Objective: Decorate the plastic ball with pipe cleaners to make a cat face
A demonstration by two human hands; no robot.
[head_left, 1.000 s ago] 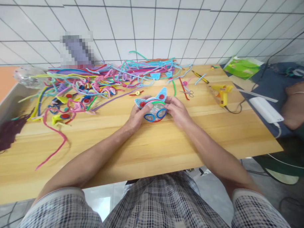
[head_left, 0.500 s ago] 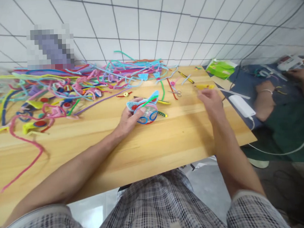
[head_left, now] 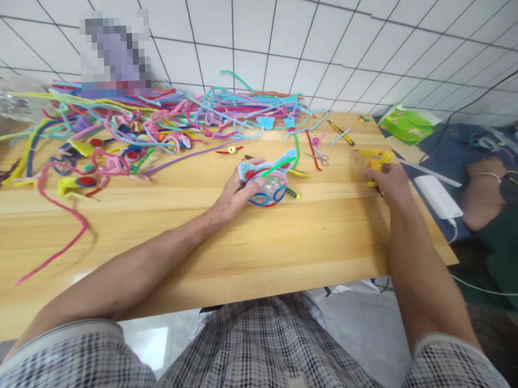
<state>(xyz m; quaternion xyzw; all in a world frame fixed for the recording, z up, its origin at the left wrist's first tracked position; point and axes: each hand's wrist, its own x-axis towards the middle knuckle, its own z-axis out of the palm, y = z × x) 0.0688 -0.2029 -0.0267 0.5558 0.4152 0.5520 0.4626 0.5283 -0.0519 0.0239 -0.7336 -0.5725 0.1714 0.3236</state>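
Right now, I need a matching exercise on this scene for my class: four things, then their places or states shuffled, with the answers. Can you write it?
Things:
1. Left hand
2. Scissors
3. Right hand
4. Green packet

Places or states:
A. By a red strip
B. Right of the wooden table, near the wall
C. Holding a cat-eared ornament
D. At the yellow glue gun

Pairs: 1-C, 2-A, 3-D, 4-B
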